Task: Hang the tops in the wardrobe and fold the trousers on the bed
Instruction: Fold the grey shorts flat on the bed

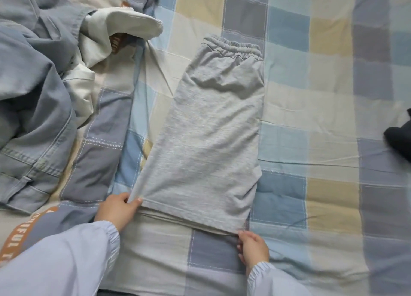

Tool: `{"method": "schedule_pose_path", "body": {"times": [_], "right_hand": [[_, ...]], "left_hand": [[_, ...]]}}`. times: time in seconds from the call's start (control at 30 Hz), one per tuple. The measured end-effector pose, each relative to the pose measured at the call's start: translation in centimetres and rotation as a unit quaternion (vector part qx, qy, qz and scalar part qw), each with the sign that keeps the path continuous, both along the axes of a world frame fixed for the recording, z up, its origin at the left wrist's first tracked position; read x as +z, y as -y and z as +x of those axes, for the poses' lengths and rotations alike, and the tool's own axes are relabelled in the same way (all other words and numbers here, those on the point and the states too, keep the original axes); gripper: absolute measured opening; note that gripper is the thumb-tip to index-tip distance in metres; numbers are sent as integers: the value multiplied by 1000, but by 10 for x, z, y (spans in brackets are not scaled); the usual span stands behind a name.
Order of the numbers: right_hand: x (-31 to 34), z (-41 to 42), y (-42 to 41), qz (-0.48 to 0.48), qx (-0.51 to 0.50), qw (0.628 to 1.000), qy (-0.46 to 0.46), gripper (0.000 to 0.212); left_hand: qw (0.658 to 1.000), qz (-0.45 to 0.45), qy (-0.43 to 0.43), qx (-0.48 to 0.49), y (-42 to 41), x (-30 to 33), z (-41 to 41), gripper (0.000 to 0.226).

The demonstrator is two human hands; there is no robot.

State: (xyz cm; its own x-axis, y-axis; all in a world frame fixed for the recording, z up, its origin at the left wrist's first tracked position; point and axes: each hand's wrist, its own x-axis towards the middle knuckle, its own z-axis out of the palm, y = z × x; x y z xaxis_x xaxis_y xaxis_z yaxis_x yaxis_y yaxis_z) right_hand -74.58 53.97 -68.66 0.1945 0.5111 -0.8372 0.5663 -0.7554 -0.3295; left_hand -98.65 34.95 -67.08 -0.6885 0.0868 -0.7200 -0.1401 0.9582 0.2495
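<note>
Checked patchwork bed (311,109) underneath. Grey jersey trousers (206,129) laid lengthwise mid-bed, legs stacked; judged soft, light, limp (likely to sag). Hem corners pinched: left hand (119,208), right hand (252,245). Best held at corners.

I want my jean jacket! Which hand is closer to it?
Left. The left hand pinches the gray trousers' hem beside the jean jacket; the right hand holds the far corner.

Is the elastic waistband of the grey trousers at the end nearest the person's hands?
No, the waistband lies at the far end; both hands pinch the hem.
</note>
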Motion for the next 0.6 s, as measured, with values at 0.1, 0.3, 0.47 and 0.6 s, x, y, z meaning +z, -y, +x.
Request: {"method": "schedule_pose_path", "body": {"times": [0.1, 0.3, 0.47, 0.6], "right_hand": [[1, -10, -14, 123, 48, 991, 32, 17], [-3, -32, -31, 25, 207, 978, -8, 20], [8, -9, -34, 32, 97, 993, -60, 43], [14, 16, -24, 20, 160, 987, 16, 46]], "left_hand": [[995, 52, -60, 58, -11, -8, -5, 33], [993, 83, -69, 47, -25, -14, -9, 41], [989, 130, -36, 58, -19, -15, -3, 30], [978, 165, 65, 111, -11, -21, 19, 31]]}}
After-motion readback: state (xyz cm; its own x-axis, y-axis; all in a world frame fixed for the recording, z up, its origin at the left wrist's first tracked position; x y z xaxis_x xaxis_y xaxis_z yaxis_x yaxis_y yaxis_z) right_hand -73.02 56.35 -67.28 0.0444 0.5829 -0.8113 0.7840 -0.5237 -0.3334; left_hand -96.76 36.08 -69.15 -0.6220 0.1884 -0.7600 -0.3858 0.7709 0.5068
